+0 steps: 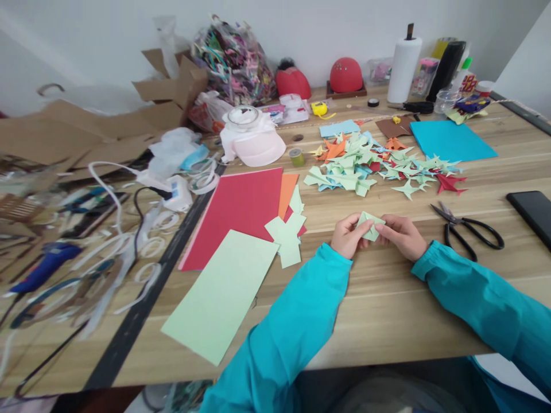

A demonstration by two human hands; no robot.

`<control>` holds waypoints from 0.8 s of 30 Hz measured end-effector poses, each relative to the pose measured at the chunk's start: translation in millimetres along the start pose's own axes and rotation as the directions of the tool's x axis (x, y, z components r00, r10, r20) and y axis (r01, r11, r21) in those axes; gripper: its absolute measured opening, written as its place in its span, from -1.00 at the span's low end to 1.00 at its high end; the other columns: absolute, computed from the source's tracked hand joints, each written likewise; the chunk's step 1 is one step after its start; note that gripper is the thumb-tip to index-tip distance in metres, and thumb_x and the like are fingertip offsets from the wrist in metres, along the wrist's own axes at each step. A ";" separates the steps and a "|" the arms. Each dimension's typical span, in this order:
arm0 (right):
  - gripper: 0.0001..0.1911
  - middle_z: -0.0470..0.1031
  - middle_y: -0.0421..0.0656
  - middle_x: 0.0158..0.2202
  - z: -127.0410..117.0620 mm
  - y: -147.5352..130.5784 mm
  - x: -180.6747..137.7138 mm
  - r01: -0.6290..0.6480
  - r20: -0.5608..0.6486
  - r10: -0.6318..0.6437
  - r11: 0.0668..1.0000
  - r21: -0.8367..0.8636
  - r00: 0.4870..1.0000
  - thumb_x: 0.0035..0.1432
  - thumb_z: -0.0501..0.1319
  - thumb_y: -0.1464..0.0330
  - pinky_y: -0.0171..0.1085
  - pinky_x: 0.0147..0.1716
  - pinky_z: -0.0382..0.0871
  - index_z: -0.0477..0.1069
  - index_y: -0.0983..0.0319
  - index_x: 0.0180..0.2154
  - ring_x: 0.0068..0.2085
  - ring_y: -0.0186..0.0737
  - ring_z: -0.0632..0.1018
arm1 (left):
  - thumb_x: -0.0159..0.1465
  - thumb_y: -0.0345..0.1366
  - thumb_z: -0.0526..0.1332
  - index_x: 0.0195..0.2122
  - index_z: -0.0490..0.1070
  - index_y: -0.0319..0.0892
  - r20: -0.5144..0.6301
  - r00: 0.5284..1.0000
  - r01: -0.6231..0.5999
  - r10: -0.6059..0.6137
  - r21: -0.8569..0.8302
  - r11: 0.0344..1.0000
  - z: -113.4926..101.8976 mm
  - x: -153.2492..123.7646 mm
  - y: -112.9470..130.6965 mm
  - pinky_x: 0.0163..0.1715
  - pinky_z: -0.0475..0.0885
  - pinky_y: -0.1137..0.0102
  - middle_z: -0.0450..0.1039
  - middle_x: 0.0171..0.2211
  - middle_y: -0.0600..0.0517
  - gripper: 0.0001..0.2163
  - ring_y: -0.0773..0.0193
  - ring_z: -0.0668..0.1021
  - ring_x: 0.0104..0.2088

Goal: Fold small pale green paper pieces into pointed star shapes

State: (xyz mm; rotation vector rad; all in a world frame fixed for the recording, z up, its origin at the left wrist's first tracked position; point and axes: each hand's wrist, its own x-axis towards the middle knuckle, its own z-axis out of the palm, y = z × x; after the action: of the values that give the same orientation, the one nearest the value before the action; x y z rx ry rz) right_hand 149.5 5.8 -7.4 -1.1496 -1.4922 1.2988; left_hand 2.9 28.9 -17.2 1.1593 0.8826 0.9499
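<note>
Closest to the viewer are two teal sleeves (pixel 284 338) coming in over the near edge of the wooden table (pixel 387 298). It is a long plank-patterned top that runs back to a plain white wall (pixel 301 28). A second surface on the left is buried under flattened cardboard (pixel 86 132), white tape loops and a blue glue gun (pixel 43 267).

On the main table, a large red sheet (pixel 241 212) lies left of centre. A pale green sheet (pixel 219 292) overlaps its near corner, and a blue sheet (pixel 450 140) sits far right. Between them is a spread heap of folded paper figures (pixel 365 163), mostly green with some orange, blue and red. A clear bag of coloured scraps (pixel 235 63) and a paper towel roll (pixel 403 69) stand by the wall.

Smaller things lie nearer the hands: a dark phone (pixel 534 212) at the right edge, black scissors (pixel 467 229) lying open just right of the hands, and a few cut green squares (pixel 286 238) to their left.

The left hand (pixel 348 236) and right hand (pixel 402 235) meet just above the table in front of the heap. The fingers of both are curled in and pinch a small folded green paper (pixel 370 225) from either side.
</note>
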 end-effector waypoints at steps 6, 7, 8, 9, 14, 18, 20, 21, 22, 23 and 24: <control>-0.64 0.31 -0.25 -0.63 0.3 4.0 2.3 0.032 0.017 -0.032 0.999 -0.043 0.999 -0.03 0.18 0.09 -0.39 -0.58 0.18 0.32 0.28 -0.53 -0.58 -0.41 0.32 | 0.02 -0.10 0.22 -0.44 0.37 -0.27 0.011 1.000 0.003 -0.003 0.002 1.000 -1.1 1.7 -3.1 -0.77 0.18 0.53 0.28 -0.72 0.13 -0.71 0.46 0.31 -0.75; -0.64 0.31 -0.25 -0.63 0.2 4.3 2.5 0.037 0.014 -0.036 0.998 -0.044 0.999 -0.03 0.18 0.09 -0.39 -0.58 0.18 0.32 0.28 -0.53 -0.57 -0.41 0.31 | 0.02 -0.10 0.23 -0.44 0.37 -0.28 0.011 1.000 0.001 -0.001 0.003 1.000 -1.4 2.1 -3.8 -0.77 0.18 0.53 0.28 -0.72 0.13 -0.71 0.46 0.31 -0.75; -0.63 0.31 -0.25 -0.63 0.1 4.6 2.6 0.045 0.012 -0.044 0.998 -0.047 0.999 -0.03 0.19 0.09 -0.39 -0.58 0.18 0.32 0.28 -0.53 -0.57 -0.41 0.31 | 0.02 -0.11 0.23 -0.44 0.38 -0.28 0.012 1.000 -0.004 0.004 0.005 1.000 -1.8 2.5 -4.5 -0.77 0.17 0.53 0.27 -0.73 0.13 -0.71 0.46 0.30 -0.76; -0.63 0.31 -0.25 -0.62 -0.1 4.8 2.8 0.055 0.007 -0.054 0.997 -0.051 0.999 -0.03 0.19 0.09 -0.39 -0.57 0.18 0.32 0.29 -0.53 -0.57 -0.41 0.31 | 0.02 -0.11 0.23 -0.44 0.38 -0.28 0.013 1.000 -0.011 0.011 0.010 1.000 -2.2 2.9 -5.1 -0.77 0.15 0.53 0.26 -0.74 0.13 -0.71 0.47 0.29 -0.76; -0.63 0.34 -0.25 -0.63 -1.2 6.3 3.5 0.027 -0.016 -0.028 0.998 -0.062 0.999 -0.04 0.19 0.08 -0.40 -0.58 0.21 0.33 0.29 -0.51 -0.58 -0.41 0.34 | 0.01 -0.11 0.23 -0.49 0.39 -0.29 -0.006 0.999 -0.050 0.050 0.020 0.999 -2.8 4.1 -6.1 -0.80 0.03 0.55 0.23 -0.75 0.15 -0.71 0.53 0.21 -0.80; -0.63 0.36 -0.23 -0.66 -1.9 7.5 3.6 -0.030 0.001 0.030 0.998 -0.062 1.000 -0.05 0.20 0.08 -0.41 -0.62 0.21 0.33 0.29 -0.51 -0.62 -0.41 0.35 | -0.02 -0.10 0.26 -0.48 0.40 -0.29 -0.029 0.999 -0.035 0.036 0.014 0.999 -2.1 4.0 -6.1 -0.80 0.06 0.55 0.24 -0.73 0.15 -0.71 0.53 0.23 -0.79; -0.64 0.36 -0.23 -0.66 -2.2 7.6 3.4 -0.031 0.005 0.031 0.997 -0.068 1.000 -0.05 0.21 0.10 -0.41 -0.63 0.21 0.34 0.29 -0.52 -0.62 -0.41 0.35 | -0.02 -0.10 0.25 -0.47 0.41 -0.29 -0.051 0.999 -0.017 0.019 0.025 1.000 -1.8 3.8 -6.3 -0.80 0.09 0.54 0.25 -0.73 0.14 -0.70 0.51 0.25 -0.78; -0.65 0.36 -0.24 -0.66 -2.3 7.5 3.3 -0.031 0.007 0.032 0.997 -0.069 0.999 -0.06 0.22 0.11 -0.42 -0.63 0.21 0.34 0.29 -0.51 -0.62 -0.42 0.35 | -0.01 -0.10 0.25 -0.46 0.42 -0.29 -0.064 0.998 -0.011 0.013 0.035 0.999 -1.5 3.7 -6.2 -0.79 0.10 0.54 0.26 -0.72 0.14 -0.70 0.50 0.26 -0.77; -0.65 0.36 -0.24 -0.66 -2.3 7.2 3.1 -0.033 0.010 0.033 0.997 -0.067 0.999 -0.06 0.23 0.11 -0.42 -0.63 0.21 0.34 0.29 -0.51 -0.62 -0.42 0.35 | -0.01 -0.10 0.25 -0.46 0.42 -0.29 -0.076 0.997 -0.009 0.013 0.047 0.999 -1.2 3.6 -6.1 -0.79 0.11 0.54 0.26 -0.72 0.13 -0.70 0.50 0.26 -0.77; -0.65 0.36 -0.24 -0.66 -2.2 6.8 3.0 -0.036 0.015 0.037 0.997 -0.061 0.999 -0.07 0.23 0.11 -0.42 -0.63 0.20 0.35 0.30 -0.51 -0.62 -0.42 0.35 | 0.00 -0.09 0.24 -0.46 0.43 -0.29 -0.085 0.996 -0.011 0.016 0.059 0.998 -0.9 3.4 -5.9 -0.79 0.11 0.54 0.27 -0.72 0.13 -0.70 0.50 0.26 -0.77; -0.65 0.36 -0.24 -0.66 -2.1 6.3 2.9 -0.040 0.020 0.041 0.998 -0.050 0.999 -0.07 0.24 0.12 -0.42 -0.63 0.20 0.35 0.30 -0.51 -0.62 -0.42 0.35 | 0.00 -0.09 0.24 -0.47 0.43 -0.29 -0.091 0.996 -0.015 0.021 0.070 0.997 -0.6 3.2 -5.7 -0.79 0.10 0.54 0.27 -0.73 0.13 -0.70 0.50 0.26 -0.77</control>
State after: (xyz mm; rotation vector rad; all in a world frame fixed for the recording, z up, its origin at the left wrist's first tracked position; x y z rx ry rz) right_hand 151.6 9.4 -13.4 -1.2071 -1.5314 1.3108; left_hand 4.3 31.4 -23.1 1.1914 0.9871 1.0005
